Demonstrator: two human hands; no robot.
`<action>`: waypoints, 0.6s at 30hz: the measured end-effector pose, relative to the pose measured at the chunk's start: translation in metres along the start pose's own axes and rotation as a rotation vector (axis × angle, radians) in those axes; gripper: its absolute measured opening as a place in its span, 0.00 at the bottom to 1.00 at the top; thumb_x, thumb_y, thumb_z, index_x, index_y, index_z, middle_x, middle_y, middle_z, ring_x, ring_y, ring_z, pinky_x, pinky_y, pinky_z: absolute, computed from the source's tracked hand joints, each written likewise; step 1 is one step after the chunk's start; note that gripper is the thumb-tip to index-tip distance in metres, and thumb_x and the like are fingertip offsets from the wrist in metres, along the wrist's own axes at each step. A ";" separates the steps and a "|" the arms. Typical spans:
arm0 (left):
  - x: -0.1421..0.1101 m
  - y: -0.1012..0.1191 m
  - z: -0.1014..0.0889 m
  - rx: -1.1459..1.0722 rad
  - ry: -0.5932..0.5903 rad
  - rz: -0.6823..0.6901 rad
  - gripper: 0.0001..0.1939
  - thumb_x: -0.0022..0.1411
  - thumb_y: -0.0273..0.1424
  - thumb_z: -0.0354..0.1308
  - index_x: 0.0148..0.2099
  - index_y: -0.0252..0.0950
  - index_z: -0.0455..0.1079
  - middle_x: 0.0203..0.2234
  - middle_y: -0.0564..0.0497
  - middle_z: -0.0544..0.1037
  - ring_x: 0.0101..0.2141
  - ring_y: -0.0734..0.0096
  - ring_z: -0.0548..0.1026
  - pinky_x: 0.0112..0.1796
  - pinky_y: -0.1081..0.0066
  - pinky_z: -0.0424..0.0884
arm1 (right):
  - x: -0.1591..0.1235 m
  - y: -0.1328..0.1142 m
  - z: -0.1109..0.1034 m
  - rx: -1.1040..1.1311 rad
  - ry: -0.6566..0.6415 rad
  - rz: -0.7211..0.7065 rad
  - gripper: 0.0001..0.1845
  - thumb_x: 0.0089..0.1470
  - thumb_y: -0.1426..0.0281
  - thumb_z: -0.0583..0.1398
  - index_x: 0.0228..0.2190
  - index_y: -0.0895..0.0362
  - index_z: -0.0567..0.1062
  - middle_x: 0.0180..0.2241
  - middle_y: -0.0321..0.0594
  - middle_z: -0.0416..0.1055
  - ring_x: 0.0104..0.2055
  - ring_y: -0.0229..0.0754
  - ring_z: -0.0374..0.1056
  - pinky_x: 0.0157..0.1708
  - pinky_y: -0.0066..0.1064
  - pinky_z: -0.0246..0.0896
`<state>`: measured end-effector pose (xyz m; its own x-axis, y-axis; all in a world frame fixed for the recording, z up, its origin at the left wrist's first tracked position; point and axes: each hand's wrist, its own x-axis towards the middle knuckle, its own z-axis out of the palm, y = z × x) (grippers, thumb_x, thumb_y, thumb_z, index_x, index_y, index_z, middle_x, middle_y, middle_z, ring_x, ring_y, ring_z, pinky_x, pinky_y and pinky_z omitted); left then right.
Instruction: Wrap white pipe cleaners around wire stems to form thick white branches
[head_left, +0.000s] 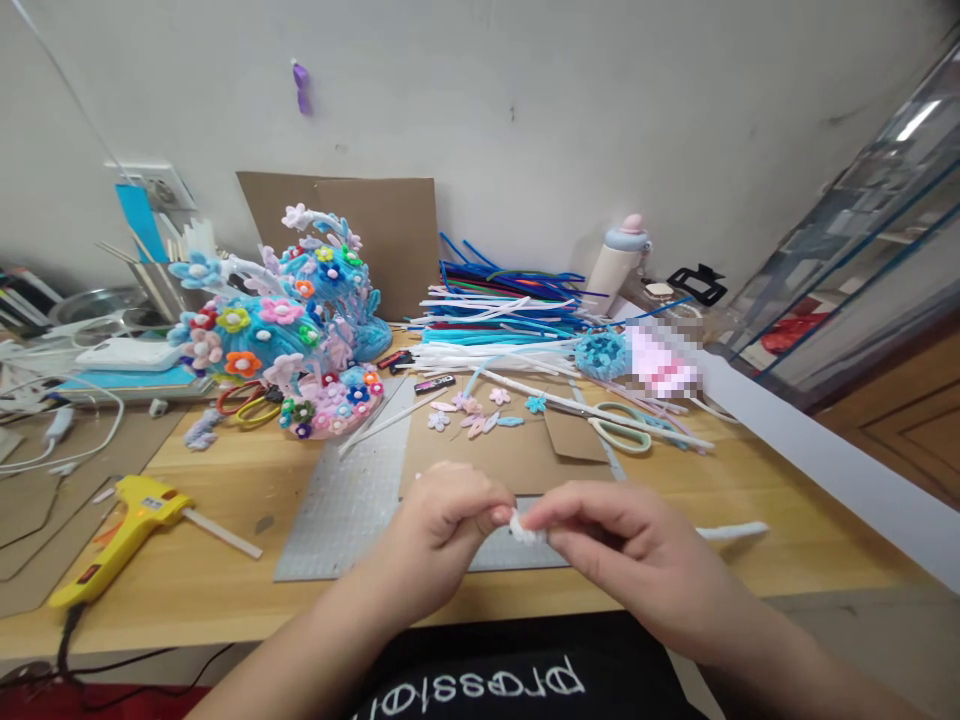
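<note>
My left hand (457,520) and my right hand (611,535) meet over the front of the grey cutting mat (330,520). Between their fingertips is the bent, bunched end of a white pipe cleaner (525,530), pinched from both sides. A straight white length sticks out past my right hand and looks like the same stem, though my palm hides the join. Just beyond my hands a piece of cardboard (435,460) bears several small pastel pipe-cleaner flowers (472,425). Scissors (622,430) with pale green handles lie at its right.
A yellow glue gun (135,530) lies at the left, its cord over the front edge. Flower-covered blue pipe-cleaner pieces (277,340) stand behind it. Bundled pipe cleaners (502,355) lie at the back, beside a white bottle (615,260). A white sheet edge (825,450) slants along the right.
</note>
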<state>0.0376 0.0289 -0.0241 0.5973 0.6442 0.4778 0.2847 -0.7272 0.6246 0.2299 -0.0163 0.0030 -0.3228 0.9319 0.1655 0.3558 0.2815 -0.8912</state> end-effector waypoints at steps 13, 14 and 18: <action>-0.008 0.018 0.005 0.350 -0.009 0.081 0.10 0.65 0.29 0.48 0.31 0.35 0.65 0.21 0.53 0.69 0.25 0.72 0.63 0.27 0.69 0.54 | 0.001 0.012 0.006 -0.306 0.127 -0.166 0.16 0.57 0.75 0.53 0.43 0.50 0.74 0.29 0.35 0.73 0.30 0.37 0.68 0.28 0.28 0.61; -0.008 0.018 0.003 0.366 -0.003 0.089 0.10 0.65 0.28 0.48 0.31 0.34 0.65 0.21 0.53 0.69 0.25 0.72 0.63 0.27 0.69 0.54 | 0.001 0.012 0.005 -0.330 0.114 -0.165 0.16 0.57 0.76 0.53 0.43 0.51 0.74 0.30 0.35 0.73 0.31 0.37 0.69 0.29 0.28 0.61; -0.006 0.017 -0.011 0.345 -0.001 0.106 0.08 0.63 0.25 0.49 0.33 0.36 0.67 0.23 0.53 0.72 0.26 0.72 0.65 0.28 0.69 0.54 | 0.001 0.007 0.003 -0.349 -0.002 -0.140 0.14 0.57 0.76 0.53 0.40 0.53 0.75 0.33 0.36 0.75 0.34 0.38 0.70 0.32 0.28 0.61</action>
<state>0.0303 0.0155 -0.0094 0.6374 0.5607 0.5285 0.4570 -0.8274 0.3265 0.2301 -0.0142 -0.0045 -0.3910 0.8785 0.2744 0.5854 0.4675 -0.6624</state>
